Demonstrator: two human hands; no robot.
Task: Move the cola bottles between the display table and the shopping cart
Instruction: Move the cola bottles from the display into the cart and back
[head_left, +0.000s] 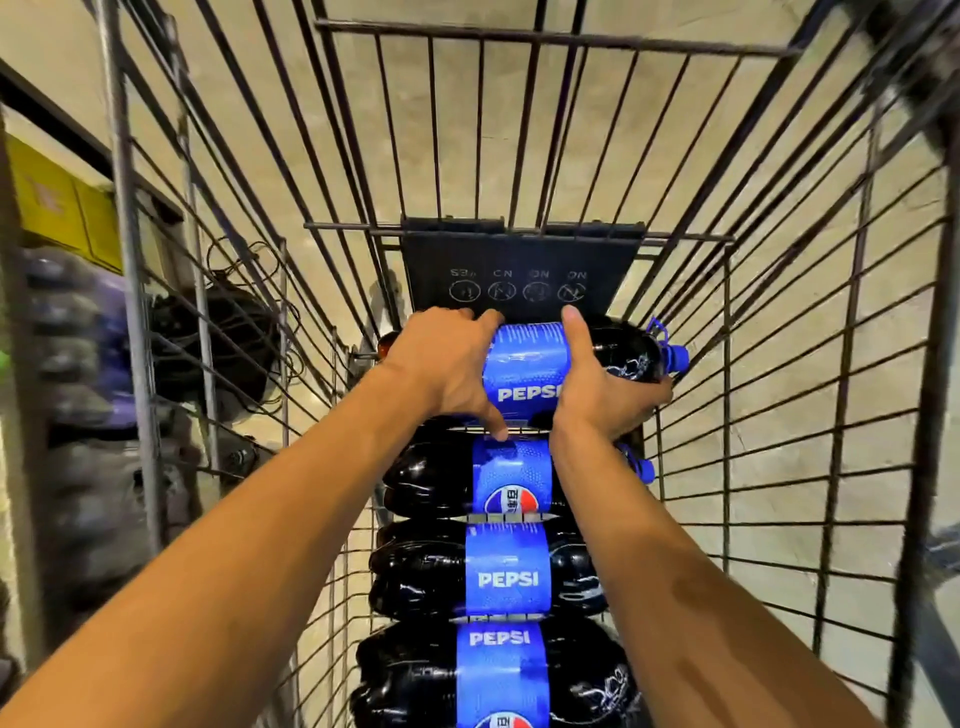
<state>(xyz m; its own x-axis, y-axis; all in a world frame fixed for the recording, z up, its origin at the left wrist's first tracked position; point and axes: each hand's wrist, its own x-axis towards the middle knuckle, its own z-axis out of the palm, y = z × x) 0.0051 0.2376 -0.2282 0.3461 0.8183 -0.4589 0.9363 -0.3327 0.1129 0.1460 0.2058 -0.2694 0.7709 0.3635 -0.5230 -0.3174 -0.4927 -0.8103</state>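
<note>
— Four cola bottles (506, 571) are seen lying crosswise in the shopping cart (779, 415), stacked from the lower centre of the frame up to its middle.

— And the farthest bottle (524, 364)?

— It is gripped at mid-frame, the left hand (441, 364) closed around its base end, the right hand (597, 395) near its neck.

— What might go wrong?

— It could be rolled off its neighbour's round side, or its blue cap (675, 356) snagged in the wire wall.
</note>
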